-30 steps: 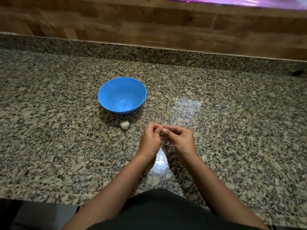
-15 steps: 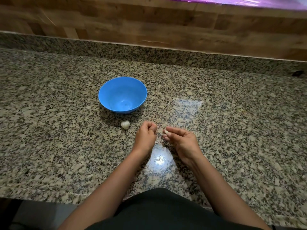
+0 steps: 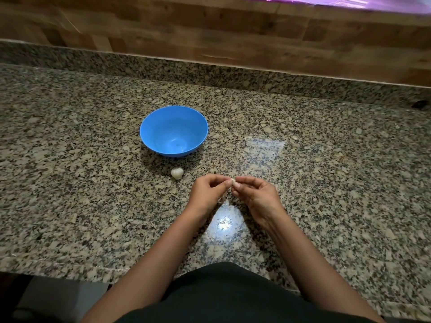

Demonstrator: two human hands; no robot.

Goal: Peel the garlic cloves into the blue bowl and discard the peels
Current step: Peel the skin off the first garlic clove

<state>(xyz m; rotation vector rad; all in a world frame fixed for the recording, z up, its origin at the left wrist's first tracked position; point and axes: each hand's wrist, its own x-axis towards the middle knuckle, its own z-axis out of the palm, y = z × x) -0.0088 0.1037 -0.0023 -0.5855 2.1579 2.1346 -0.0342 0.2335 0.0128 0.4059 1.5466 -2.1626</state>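
I have both hands meeting over the counter, fingers pinching one clove between them to work its skin loose. The bowl waits at eleven o'clock, the garlic just beneath it.

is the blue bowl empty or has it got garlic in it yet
Empty: the blue bowl stands upright and its inside shows only bare blue, no cloves.

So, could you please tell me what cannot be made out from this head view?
- Clove: mostly covered by left hand and right hand; how much peel remains is unclear.
- Blue bowl: pale specks at its bottom too small to identify.
- Garlic piece on the counter: too small to count cloves.
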